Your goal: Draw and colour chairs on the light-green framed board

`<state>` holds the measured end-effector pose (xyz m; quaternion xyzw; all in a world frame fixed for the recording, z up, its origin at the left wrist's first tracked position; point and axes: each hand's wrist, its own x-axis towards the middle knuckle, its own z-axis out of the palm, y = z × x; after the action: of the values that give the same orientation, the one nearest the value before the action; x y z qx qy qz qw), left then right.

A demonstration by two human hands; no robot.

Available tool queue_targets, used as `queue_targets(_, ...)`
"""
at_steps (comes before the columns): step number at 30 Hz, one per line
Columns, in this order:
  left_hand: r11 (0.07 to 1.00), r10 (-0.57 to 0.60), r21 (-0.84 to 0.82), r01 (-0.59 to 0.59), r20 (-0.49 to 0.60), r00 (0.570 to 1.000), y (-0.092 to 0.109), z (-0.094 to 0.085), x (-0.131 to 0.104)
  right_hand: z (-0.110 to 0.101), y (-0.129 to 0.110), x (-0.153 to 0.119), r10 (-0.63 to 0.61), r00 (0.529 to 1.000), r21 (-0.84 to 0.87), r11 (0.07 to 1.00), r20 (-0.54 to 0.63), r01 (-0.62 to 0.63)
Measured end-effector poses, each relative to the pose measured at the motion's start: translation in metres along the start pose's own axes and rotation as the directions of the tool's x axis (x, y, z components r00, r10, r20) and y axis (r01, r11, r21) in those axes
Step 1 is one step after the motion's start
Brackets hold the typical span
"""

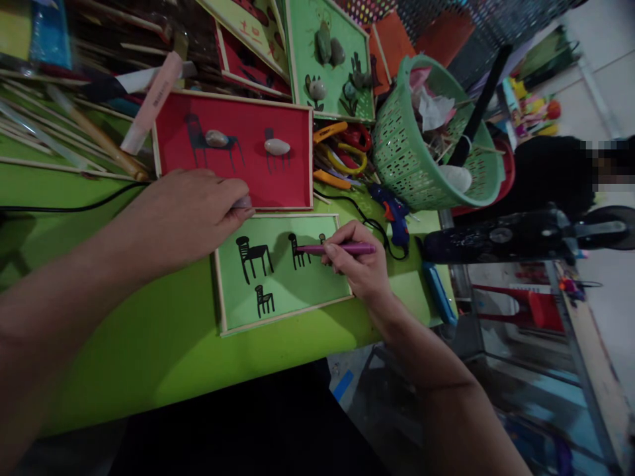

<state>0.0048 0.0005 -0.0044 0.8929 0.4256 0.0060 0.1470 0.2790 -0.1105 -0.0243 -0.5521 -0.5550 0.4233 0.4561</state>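
My right hand (356, 256) grips a purple pen (354, 248), its tip at a black chair drawing on the green framed board (297, 297). Several black chairs are drawn on that board; one at its right is partly hidden by my fingers. My left hand (203, 205) is closed, thumb and finger pinching a small pale object (242, 202) whose shape is mostly hidden. It rests over the lower left of the red framed board (173, 119), which carries drawn chairs and two stones, one brownish (217, 138) and one whitish (276, 147).
A green basket (397, 132) of scraps stands at the upper right, beside scissors (352, 158) and a blue glue gun (394, 211) with a black cable. Sticks lie at the left near a pink marker (153, 102). A person in black is at the far right.
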Motion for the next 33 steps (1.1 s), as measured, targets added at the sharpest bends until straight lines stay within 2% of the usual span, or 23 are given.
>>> queue_targets(3, 1.0, -0.01, -0.005, 0.01, 0.024, 1.0, 0.0008, -0.0013, 0.0003, -0.0001, 0.0004, -0.0002, 0.019, 1.0, -0.011, 1.0, -0.008, -0.019)
queue_targets(7, 1.0, 0.012, -0.013, -0.012, -0.004, 1.0, -0.0003, 0.0004, 0.0, -0.0002, 0.0012, -0.0005, 0.017, 1.0, -0.016, 1.0, -0.007, -0.017)
queue_targets(19, 1.0, -0.024, -0.006, 0.024, 0.011, 1.0, 0.0001, 0.0004, 0.0, -0.0001, 0.0, 0.0, 0.002, 1.0, 0.013, 1.0, -0.01, -0.002)
queue_targets(28, 1.0, 0.004, 0.012, -0.004, -0.006, 1.0, -0.0033, 0.0032, 0.0001, -0.0001, -0.0006, 0.0, -0.016, 1.0, 0.008, 1.0, -0.002, 0.016)
queue_targets(33, 0.999, -0.027, 0.025, 0.027, 0.004, 1.0, -0.0016, 0.0033, 0.0015, -0.0005, -0.0003, 0.0003, -0.016, 1.0, 0.031, 0.999, 0.005, 0.016)
